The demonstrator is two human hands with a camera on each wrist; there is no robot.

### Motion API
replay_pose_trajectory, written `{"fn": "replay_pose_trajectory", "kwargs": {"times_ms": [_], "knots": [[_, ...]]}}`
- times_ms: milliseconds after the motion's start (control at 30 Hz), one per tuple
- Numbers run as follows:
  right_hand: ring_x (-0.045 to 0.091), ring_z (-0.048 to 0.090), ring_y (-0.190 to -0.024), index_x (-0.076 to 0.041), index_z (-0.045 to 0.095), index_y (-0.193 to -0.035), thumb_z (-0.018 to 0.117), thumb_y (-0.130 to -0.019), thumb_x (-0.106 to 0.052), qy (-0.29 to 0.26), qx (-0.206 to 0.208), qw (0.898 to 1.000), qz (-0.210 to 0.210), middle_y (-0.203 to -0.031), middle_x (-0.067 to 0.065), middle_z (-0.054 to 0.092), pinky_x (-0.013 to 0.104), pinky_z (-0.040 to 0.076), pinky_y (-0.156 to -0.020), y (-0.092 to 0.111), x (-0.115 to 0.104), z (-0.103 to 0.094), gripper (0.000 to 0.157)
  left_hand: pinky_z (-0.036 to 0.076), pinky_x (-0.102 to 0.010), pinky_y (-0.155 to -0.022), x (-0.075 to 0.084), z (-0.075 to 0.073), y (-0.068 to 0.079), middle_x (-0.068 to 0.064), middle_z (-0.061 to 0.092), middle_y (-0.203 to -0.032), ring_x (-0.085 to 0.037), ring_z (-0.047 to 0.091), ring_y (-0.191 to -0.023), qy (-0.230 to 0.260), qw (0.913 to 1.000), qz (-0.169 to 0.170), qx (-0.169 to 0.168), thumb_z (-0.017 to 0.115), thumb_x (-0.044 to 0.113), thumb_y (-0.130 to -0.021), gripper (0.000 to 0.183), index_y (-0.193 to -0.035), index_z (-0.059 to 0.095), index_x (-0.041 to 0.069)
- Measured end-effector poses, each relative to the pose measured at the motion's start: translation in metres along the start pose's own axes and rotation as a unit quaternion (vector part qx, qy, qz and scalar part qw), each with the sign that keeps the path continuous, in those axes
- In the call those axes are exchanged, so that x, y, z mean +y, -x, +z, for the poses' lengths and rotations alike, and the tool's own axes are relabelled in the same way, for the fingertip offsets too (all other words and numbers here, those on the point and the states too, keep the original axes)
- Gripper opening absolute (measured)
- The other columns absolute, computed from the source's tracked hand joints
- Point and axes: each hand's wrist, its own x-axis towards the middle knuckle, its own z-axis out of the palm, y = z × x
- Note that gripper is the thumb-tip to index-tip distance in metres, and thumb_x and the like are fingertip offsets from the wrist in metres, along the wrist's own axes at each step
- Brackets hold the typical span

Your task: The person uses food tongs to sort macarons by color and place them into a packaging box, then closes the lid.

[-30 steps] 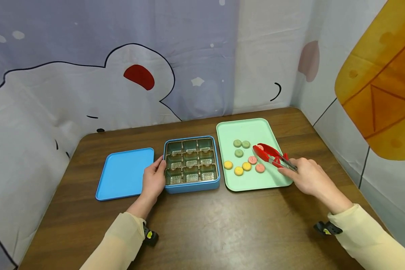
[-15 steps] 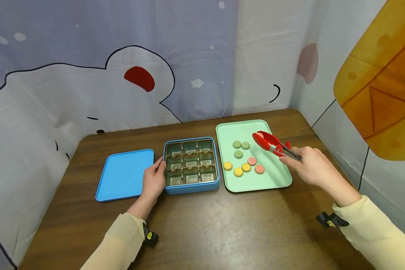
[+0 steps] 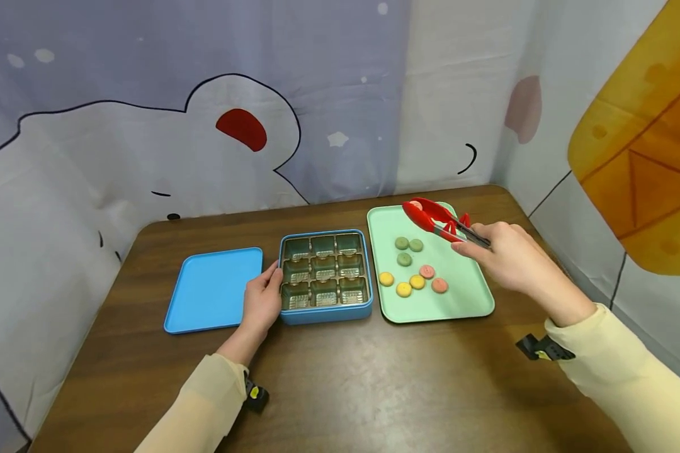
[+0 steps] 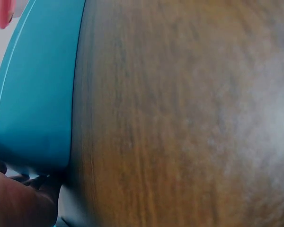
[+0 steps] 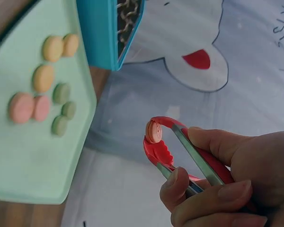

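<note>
My right hand [image 3: 512, 261] grips red-tipped metal tongs [image 3: 420, 218], raised over the far part of the pale green tray [image 3: 461, 296]. Between the tongs' tips is a pink macaron [image 5: 154, 132], plain in the right wrist view. At the left side of a blue box [image 3: 325, 315], my left hand [image 3: 262, 301] holds the wall, thumb by the rim. The box's gold insert [image 3: 323, 257] has several bare compartments. On the tray lie green macarons [image 3: 404, 259], yellow macarons [image 3: 404, 289] and two pink macarons [image 3: 439, 285].
A flat blue lid [image 3: 212, 292] lies on the wooden table [image 3: 374, 390], left of the box. Behind the table hangs a printed curtain [image 3: 345, 94], which also runs along the right side.
My right hand has lifted the tongs with the pink macaron off the tray and moved them up and left. The left hand stays on the box.
</note>
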Motion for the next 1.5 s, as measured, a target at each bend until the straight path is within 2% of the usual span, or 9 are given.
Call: {"fn": "replay_pose_trajectory", "kwargs": {"times_ms": [367,500,567,667,733,900,1200,1333,1500], "knots": [[0.021,0.051,-0.060,-0.014,0.063,-0.086,0.070,-0.104,-0.040,-0.022,-0.020,0.999,-0.043,-0.066,0.002,0.054,0.038,0.040,-0.059,-0.032,-0.054,0.017,0.033,0.042,-0.052,-0.115,0.000,0.001,0.000,-0.019,0.060,-0.147,-0.034,0.049,-0.142,0.001,1.0000,0.002,0.007,0.046,0.032,-0.116,0.049,-0.160,0.049,0.011],[0.017,0.058,-0.051,-0.013,0.060,-0.086,0.068,-0.104,-0.038,-0.041,-0.047,0.997,-0.046,-0.068,0.004,0.057,0.038,0.045,-0.061,-0.043,-0.074,0.030,0.032,0.041,-0.052,-0.115,-0.002,0.001,-0.001,-0.019,0.060,-0.147,-0.034,0.049,-0.142,-0.006,0.9998,0.015,0.012,0.047,0.032,-0.116,0.048,-0.158,0.051,0.009],[0.016,0.057,-0.047,-0.014,0.059,-0.085,0.067,-0.105,-0.039,-0.046,-0.059,0.996,-0.045,-0.067,0.003,0.056,0.038,0.046,-0.060,-0.046,-0.082,0.037,0.033,0.040,-0.052,-0.116,-0.002,0.003,-0.001,-0.018,0.058,-0.150,-0.034,0.047,-0.144,-0.012,0.9996,0.023,0.011,0.047,0.031,-0.116,0.048,-0.158,0.051,0.008],[0.018,0.048,-0.051,-0.014,0.057,-0.081,0.069,-0.104,-0.041,-0.033,-0.058,0.996,-0.061,-0.063,0.001,0.049,0.036,0.041,-0.056,-0.051,-0.092,0.050,0.037,0.038,-0.053,-0.118,-0.001,0.005,-0.001,-0.018,0.056,-0.152,-0.034,0.045,-0.146,-0.019,0.9993,0.029,0.011,0.046,0.031,-0.116,0.048,-0.158,0.051,0.008],[0.018,0.044,-0.051,-0.014,0.060,-0.082,0.070,-0.103,-0.041,-0.030,-0.060,0.995,-0.070,-0.062,0.000,0.047,0.035,0.038,-0.053,-0.054,-0.100,0.059,0.036,0.037,-0.053,-0.118,-0.001,0.006,0.000,-0.018,0.055,-0.153,-0.035,0.044,-0.147,-0.021,0.9992,0.033,0.009,0.046,0.031,-0.116,0.048,-0.158,0.051,0.008],[0.017,0.047,-0.051,-0.013,0.067,-0.089,0.072,-0.103,-0.040,-0.020,-0.077,0.994,-0.071,-0.066,0.000,0.053,0.032,0.039,-0.048,-0.062,-0.116,0.079,0.031,0.038,-0.053,-0.118,0.000,0.007,0.000,-0.018,0.056,-0.152,-0.035,0.045,-0.146,-0.019,0.9992,0.034,0.009,0.047,0.031,-0.116,0.048,-0.158,0.051,0.007],[0.021,0.056,-0.056,-0.012,0.069,-0.100,0.071,-0.102,-0.046,-0.002,-0.091,0.994,-0.065,-0.072,0.003,0.061,0.035,0.042,-0.049,-0.068,-0.130,0.106,0.034,0.040,-0.054,-0.116,-0.002,0.007,-0.001,-0.018,0.060,-0.148,-0.034,0.050,-0.142,-0.008,0.9998,0.020,0.004,0.046,0.031,-0.116,0.048,-0.158,0.051,0.009],[0.021,0.055,-0.055,-0.011,0.069,-0.104,0.072,-0.101,-0.047,-0.010,-0.086,0.994,-0.060,-0.070,0.003,0.061,0.035,0.042,-0.049,-0.068,-0.128,0.106,0.036,0.041,-0.054,-0.115,-0.002,0.009,-0.001,-0.018,0.060,-0.148,-0.034,0.051,-0.141,-0.009,0.9997,0.023,0.006,0.047,0.031,-0.115,0.048,-0.157,0.052,0.009],[0.019,0.051,-0.053,-0.011,0.069,-0.101,0.072,-0.101,-0.046,-0.024,-0.070,0.995,-0.063,-0.067,0.001,0.057,0.033,0.041,-0.048,-0.064,-0.119,0.094,0.035,0.041,-0.052,-0.115,-0.001,0.008,0.001,-0.019,0.060,-0.148,-0.034,0.050,-0.141,-0.007,0.9993,0.032,0.016,0.048,0.027,-0.115,0.045,-0.155,0.055,0.007]]}}
